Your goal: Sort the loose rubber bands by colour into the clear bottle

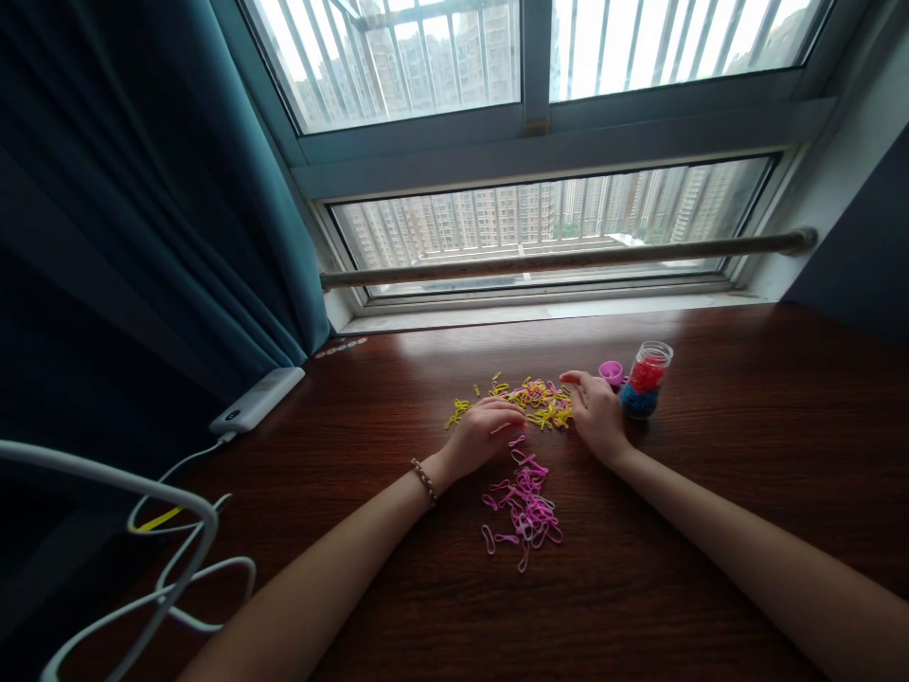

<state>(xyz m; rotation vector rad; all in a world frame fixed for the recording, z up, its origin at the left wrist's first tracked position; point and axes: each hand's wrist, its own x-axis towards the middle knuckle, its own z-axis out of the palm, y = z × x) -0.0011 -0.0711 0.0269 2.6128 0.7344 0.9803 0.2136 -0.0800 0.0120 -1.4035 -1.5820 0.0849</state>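
My left hand (487,434), a beaded bracelet on its wrist, reaches over the left side of a pile of mixed yellow and pink rubber bands (546,409). Its fingertips are drawn together, with pink showing at them that looks like a rubber band. On the right side of that pile rests my right hand (595,415), fingers loosely curved and apart, nothing visible in them. Nearer to me lies a loose heap of pink rubber bands (529,502). Just right of my right hand stands an uncapped clear jar (645,381) with red and blue contents.
A small pink cup-shaped lid (611,372) sits beside the jar. At the left, a white power strip (259,400) and looped white cables (203,530) lie by the blue curtain (270,237). The brown table (745,426) meets a window with a horizontal rail (568,260).
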